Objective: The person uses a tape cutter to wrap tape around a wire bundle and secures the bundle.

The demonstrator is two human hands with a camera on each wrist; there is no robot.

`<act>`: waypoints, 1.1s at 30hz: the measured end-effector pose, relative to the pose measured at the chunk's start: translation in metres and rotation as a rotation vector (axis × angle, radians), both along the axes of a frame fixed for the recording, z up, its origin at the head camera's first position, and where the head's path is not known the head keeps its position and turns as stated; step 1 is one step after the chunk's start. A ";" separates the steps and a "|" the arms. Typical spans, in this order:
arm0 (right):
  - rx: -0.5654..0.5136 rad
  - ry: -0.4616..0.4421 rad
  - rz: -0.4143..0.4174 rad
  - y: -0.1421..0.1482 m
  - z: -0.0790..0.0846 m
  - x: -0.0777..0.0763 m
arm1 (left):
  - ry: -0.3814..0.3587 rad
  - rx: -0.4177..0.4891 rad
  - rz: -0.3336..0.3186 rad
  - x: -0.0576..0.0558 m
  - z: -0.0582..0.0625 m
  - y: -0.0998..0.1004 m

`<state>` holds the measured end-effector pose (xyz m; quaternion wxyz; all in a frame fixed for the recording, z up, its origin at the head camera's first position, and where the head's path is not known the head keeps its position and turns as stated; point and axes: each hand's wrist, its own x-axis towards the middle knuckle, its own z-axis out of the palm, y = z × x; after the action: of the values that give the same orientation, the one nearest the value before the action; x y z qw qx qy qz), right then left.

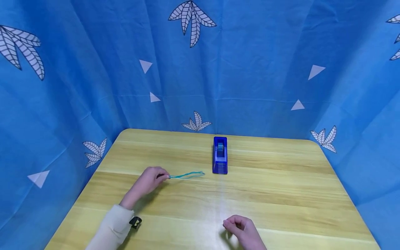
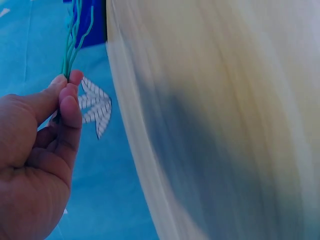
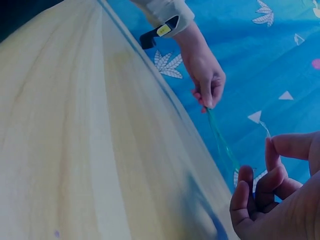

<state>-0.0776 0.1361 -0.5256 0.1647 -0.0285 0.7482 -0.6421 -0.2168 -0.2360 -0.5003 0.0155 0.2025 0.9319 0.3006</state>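
My left hand (image 1: pixel 151 180) pinches one end of a bundle of thin teal cords (image 1: pixel 187 175) between thumb and fingertips. The loose loops point right, toward a blue tape dispenser (image 1: pixel 220 163). In the left wrist view the cords (image 2: pixel 75 45) rise from the pinched fingertips, with part of the dispenser (image 2: pixel 91 25) behind them. Nearer the front, my right hand (image 1: pixel 245 231) holds thumb and forefinger together. A small clear strip of tape (image 3: pixel 265 127) shows at those fingertips in the right wrist view, while its other fingers are loosely curled.
The wood-grain table (image 1: pixel 297 194) lies under both hands. Blue curtains (image 1: pixel 256 52) with white leaf prints enclose its back and sides. A black strap (image 1: pixel 135 222) sits at the left sleeve (image 1: pixel 112 224).
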 end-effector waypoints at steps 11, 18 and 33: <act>0.011 -0.013 -0.031 -0.001 0.006 0.001 | -0.027 0.086 -0.063 0.010 -0.009 0.026; 0.012 -0.001 -0.053 -0.002 0.009 0.002 | -0.047 0.112 -0.103 0.018 -0.015 0.042; -0.018 0.027 -0.048 -0.005 0.013 0.003 | -0.085 0.124 -0.156 0.038 -0.011 0.085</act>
<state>-0.0749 0.1313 -0.5122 0.1389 -0.0206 0.7451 -0.6520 -0.1787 -0.1514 -0.5116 0.0660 0.2618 0.8914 0.3639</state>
